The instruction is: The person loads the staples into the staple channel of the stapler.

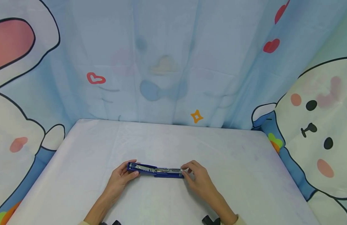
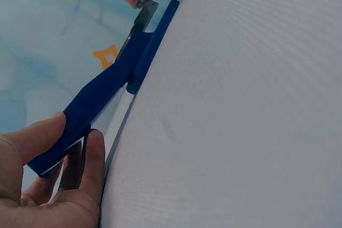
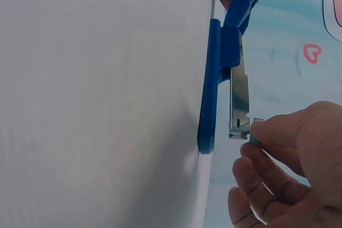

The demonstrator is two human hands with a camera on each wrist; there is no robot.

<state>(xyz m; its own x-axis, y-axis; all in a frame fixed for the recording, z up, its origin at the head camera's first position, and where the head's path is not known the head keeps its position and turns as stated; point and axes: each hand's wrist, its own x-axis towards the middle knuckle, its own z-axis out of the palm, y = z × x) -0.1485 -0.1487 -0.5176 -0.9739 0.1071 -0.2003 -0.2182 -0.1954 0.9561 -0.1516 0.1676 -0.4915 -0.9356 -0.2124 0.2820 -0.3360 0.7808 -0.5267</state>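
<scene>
A blue stapler (image 1: 169, 175) lies opened out above the white table, its top arm swung back to the left and its metal staple channel (image 3: 239, 94) bared. My left hand (image 1: 118, 179) grips the end of the swung-back arm, thumb on one side and fingers on the other, as the left wrist view also shows. With thumb and forefinger, my right hand (image 1: 200, 179) pinches a small strip of staples (image 3: 256, 131) at the channel's front end. In the right wrist view the strip is beside the channel tip; whether they touch I cannot tell.
The white-covered table (image 1: 173, 143) spreads around both hands. Behind it hangs a light blue printed curtain (image 1: 168, 62) with hearts and cartoon animals. A black object (image 1: 211, 220) shows beside the right forearm at the bottom edge.
</scene>
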